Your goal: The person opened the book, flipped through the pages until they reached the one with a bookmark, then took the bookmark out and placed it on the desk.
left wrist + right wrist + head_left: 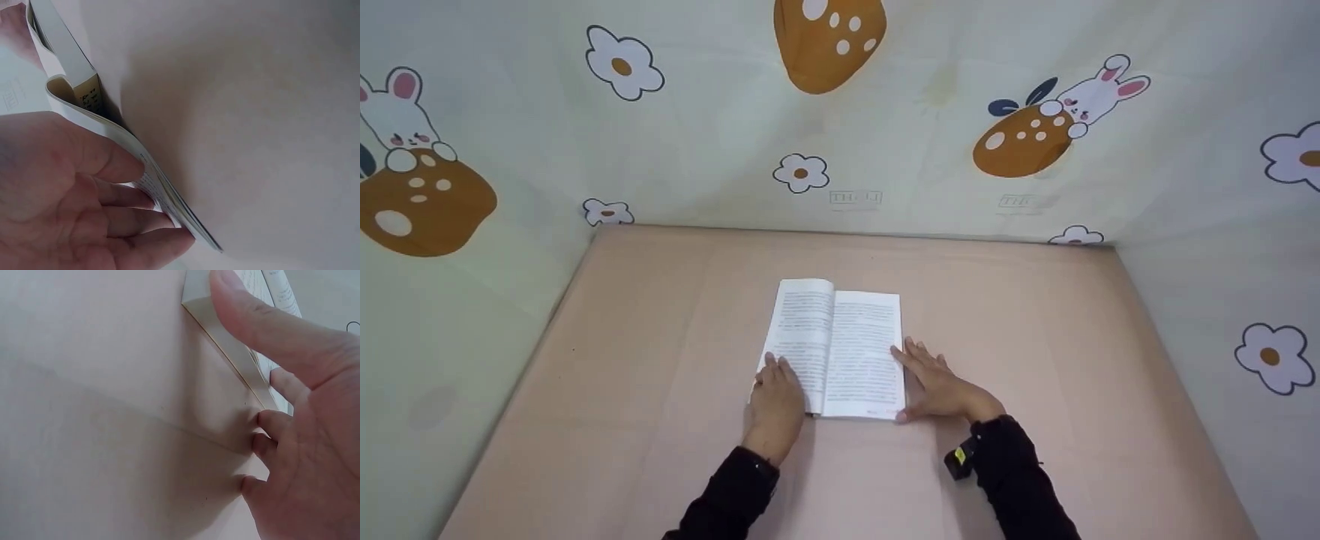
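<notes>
A thick book (864,352) lies open on the table, with printed text on both pages and the left page bulging near the spine. My left hand (777,401) rests on the lower part of the left page; in the left wrist view, the fingers of this left hand (73,191) touch the page near its outer edge. At the right edge is my right hand (949,390), fingers spread. In the right wrist view, the thumb of my right hand (315,416) lies on the near corner of the right page, and an index finger touches the side edge.
A pale pink tabletop (660,375) spreads around the book. Behind and at both sides stand cloth-like walls (697,135) printed with rabbits and flowers. A small black device (958,459) sits at the right wrist, beside the dark sleeve (1020,480).
</notes>
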Tool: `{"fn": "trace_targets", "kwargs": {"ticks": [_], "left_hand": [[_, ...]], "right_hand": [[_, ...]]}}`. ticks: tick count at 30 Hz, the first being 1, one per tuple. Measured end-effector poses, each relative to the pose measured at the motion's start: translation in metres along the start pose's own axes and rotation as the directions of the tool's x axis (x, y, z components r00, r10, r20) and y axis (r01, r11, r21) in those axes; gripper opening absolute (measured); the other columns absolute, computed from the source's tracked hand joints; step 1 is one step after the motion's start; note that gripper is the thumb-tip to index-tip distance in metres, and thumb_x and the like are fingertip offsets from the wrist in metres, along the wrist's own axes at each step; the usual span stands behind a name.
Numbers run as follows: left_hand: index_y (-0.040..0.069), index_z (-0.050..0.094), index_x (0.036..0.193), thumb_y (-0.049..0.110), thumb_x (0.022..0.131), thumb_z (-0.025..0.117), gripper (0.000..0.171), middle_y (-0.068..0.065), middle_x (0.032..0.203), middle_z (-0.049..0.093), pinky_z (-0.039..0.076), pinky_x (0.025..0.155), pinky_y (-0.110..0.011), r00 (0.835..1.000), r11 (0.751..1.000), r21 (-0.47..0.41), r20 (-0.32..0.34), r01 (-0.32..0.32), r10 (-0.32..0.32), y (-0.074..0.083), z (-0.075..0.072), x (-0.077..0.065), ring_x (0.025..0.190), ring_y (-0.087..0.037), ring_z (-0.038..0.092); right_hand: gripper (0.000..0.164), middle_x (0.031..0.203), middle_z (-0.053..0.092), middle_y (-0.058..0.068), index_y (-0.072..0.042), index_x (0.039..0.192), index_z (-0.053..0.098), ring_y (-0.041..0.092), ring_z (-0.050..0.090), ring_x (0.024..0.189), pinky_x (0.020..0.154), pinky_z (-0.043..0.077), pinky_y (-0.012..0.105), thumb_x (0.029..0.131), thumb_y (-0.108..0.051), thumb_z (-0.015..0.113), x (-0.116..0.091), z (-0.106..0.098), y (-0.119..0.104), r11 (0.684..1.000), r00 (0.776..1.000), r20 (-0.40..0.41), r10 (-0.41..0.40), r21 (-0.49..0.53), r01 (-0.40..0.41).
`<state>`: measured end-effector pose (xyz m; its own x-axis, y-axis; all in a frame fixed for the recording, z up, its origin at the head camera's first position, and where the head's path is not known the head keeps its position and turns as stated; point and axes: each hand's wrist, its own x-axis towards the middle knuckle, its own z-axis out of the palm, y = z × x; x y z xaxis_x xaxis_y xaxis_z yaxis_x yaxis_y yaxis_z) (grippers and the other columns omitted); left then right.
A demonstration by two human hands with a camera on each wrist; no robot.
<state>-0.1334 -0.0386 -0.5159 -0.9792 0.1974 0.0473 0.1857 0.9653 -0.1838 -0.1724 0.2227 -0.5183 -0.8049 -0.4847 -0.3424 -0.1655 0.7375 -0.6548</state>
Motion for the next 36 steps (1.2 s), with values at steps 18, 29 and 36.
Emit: {"fn": "trace_targets", "kwargs": {"ticks": [18,29,36], "left_hand": [[-0.009,0.058,0.115,0.0,0.085,0.053,0.032,-0.028,0.111,0.063,0.051,0.054,-0.023,0.972,0.999,0.036,-0.233,-0.031,0.039,-0.004,0.003,0.0,0.066,-0.02,0.062],[0.006,0.045,0.136,0.05,0.085,0.056,0.068,-0.032,0.124,0.052,0.053,0.054,-0.035,0.996,0.957,-0.289,-0.086,-0.036,0.011,-0.007,0.003,0.008,0.068,-0.034,0.063],[0.0,0.039,0.139,0.08,0.06,0.057,0.114,-0.036,0.125,0.049,0.053,0.067,-0.039,0.998,0.976,-0.211,-0.029,-0.056,0.051,-0.001,0.004,0.01,0.077,-0.037,0.064]], "right_hand": [[0.095,0.155,-0.002,0.019,-0.006,0.145,0.027,0.034,-0.007,0.143,0.112,-0.008,0.055,0.069,-0.026,0.079,0.0,0.003,-0.007,0.996,0.999,-0.036,0.023,0.083,-0.02],[0.071,0.151,0.009,0.029,0.0,0.133,0.044,0.045,0.003,0.14,0.109,-0.001,0.064,0.076,-0.03,0.074,0.005,0.004,-0.011,0.999,0.993,-0.116,0.005,0.047,0.001],[0.036,0.149,0.021,0.027,-0.007,0.118,0.051,0.044,0.018,0.138,0.109,0.011,0.064,0.086,-0.015,0.064,0.01,0.007,-0.015,0.999,0.979,-0.199,0.05,0.003,-0.05]]}}
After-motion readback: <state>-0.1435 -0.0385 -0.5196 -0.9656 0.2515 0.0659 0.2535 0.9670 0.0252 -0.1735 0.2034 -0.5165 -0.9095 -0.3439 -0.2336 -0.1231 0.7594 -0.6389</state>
